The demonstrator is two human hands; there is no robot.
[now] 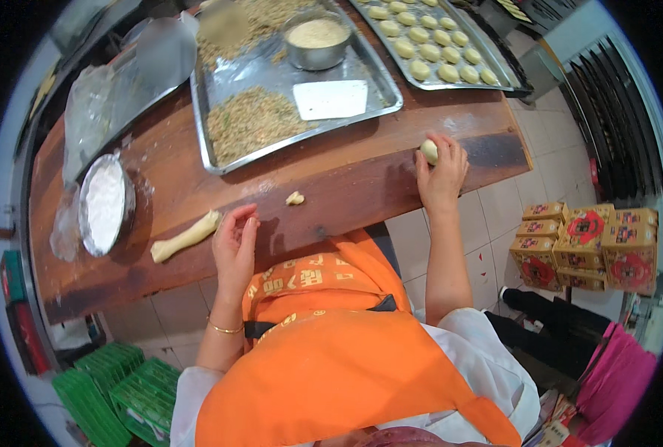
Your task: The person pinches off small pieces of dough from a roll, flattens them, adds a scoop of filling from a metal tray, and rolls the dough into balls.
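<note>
My right hand (444, 175) is at the right end of the wooden table, its fingers curled round a small pale dough ball (429, 152). To the left, my left hand (236, 232) hovers by the table's front edge with fingers loosely bent and nothing visible in it. Just beside it lies a thick roll of pale dough (186, 237). A small torn dough piece (295, 198) rests on the wood between my two hands.
A metal tray (234, 158) holds crumbly filling (253, 123), a white scraper (331, 100) and a metal bowl (316, 56). Behind right, another tray (450, 86) carries rows of dough balls. A bowl of white flour (104, 205) stands left; stacked boxes (584, 246) sit at right.
</note>
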